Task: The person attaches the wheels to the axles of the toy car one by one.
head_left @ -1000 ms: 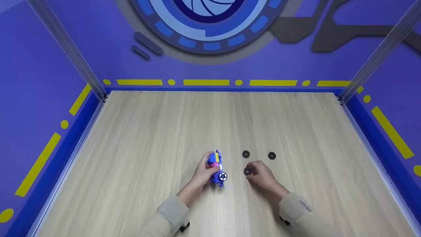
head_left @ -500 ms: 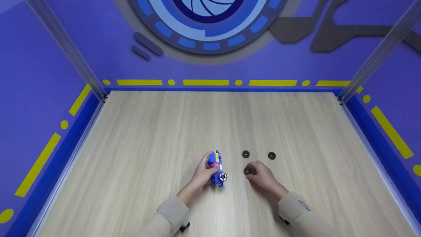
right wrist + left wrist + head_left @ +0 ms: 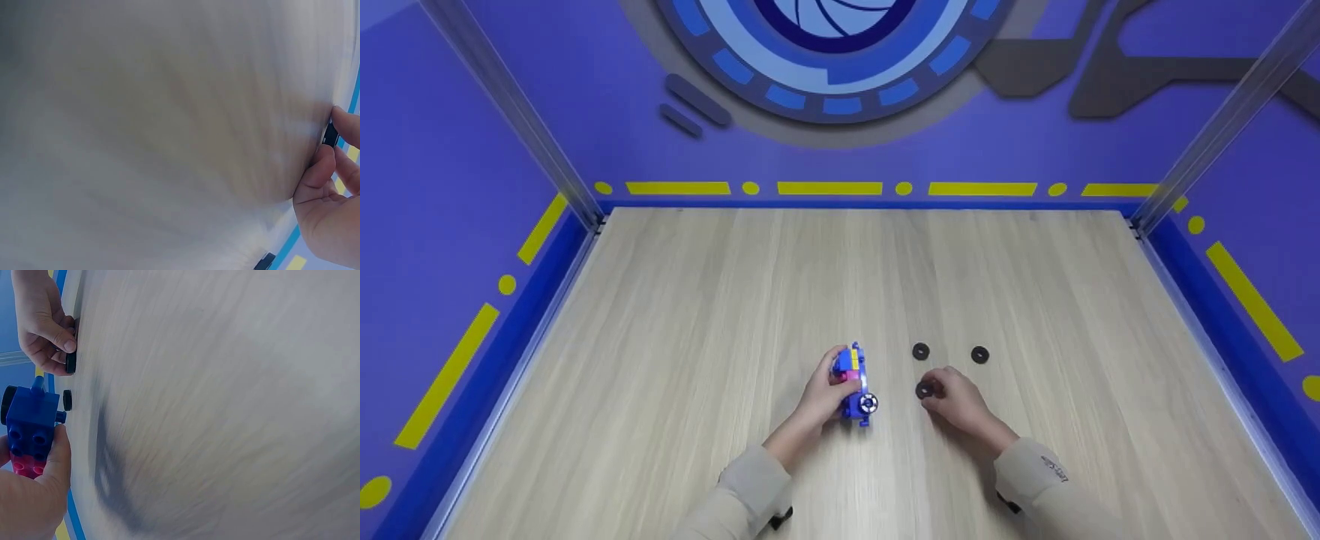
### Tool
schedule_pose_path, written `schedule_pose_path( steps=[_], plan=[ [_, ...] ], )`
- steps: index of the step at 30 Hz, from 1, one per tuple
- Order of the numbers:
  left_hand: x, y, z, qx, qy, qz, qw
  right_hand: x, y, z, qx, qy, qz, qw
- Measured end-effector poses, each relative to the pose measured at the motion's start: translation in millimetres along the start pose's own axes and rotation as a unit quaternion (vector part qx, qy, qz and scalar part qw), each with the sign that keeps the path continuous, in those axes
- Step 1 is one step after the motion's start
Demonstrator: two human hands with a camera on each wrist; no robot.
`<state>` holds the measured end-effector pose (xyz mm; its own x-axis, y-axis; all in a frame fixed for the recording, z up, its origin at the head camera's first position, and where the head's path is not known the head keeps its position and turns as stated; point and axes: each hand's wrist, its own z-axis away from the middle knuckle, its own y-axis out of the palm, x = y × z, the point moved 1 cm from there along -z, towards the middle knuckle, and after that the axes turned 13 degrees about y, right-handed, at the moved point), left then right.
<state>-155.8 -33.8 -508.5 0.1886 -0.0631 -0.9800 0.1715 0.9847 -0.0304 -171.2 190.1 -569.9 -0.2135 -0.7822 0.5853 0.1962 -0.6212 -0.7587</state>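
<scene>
Head: toy [image 3: 851, 374] is held over the table [image 3: 720, 315] by the left hand [image 3: 823, 396], fingers curled round it; wheel [image 3: 920, 391] is pinched by the right hand [image 3: 961, 405], two loose wheels [image 3: 916, 352] lying beyond. Left wrist: toy is clasped thumb-to-fingers. Right wrist: wheel is pinched by its edge. Toy seems light, stiff; best gripped by block sides.

Landmark: blue toy [image 3: 853, 371]. Left side of toy obstructed by the left hand [image 3: 823, 394] gripping it. Right of toy: narrow lane of bare surface [image 3: 894, 382], bounded by the right hand [image 3: 962, 405] pinching a black ring [image 3: 919, 391]. Far right of toy, slightly farther from the person: second ring [image 3: 916, 351] and third ring [image 3: 974, 355], passable gap between. Beyond toy: wide passage up to the back wall [image 3: 840, 166].
</scene>
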Motion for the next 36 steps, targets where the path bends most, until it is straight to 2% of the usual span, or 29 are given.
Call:
schedule_pose_path(
  steps=[2,6,11,18,27,36],
  plan=[
    [1.6,-0.2,-0.9,0.0,0.0,0.001,1.0,0,0,0.7,-0.001,-0.003,-0.003,1.0],
    [17.0,-1.7,-9.6,0.001,0.003,0.011,0.9999,0,-1,1.5,-0.003,-0.01,-0.01,0.9999],
    [31.1,-1.9,-18.5,-0.001,0.018,0.0,0.9998,-1,-3,-1.5,0.013,0.015,-0.041,0.999],
    [32.1,-0.3,-19.5,-0.003,0.013,-0.018,0.9997,0,-4,-2.9,0.02,0.039,-0.062,0.9971],
    [32.4,0.5,-19.3,-0.004,0.001,-0.021,0.9998,10,-12,-2.3,0.01,0.018,-0.108,0.9939],
    [32.7,0.9,-19.0,-0.003,0.0,-0.016,0.9999,16,-17,-2.9,-0.004,0.02,-0.104,0.9943]
  ],
)
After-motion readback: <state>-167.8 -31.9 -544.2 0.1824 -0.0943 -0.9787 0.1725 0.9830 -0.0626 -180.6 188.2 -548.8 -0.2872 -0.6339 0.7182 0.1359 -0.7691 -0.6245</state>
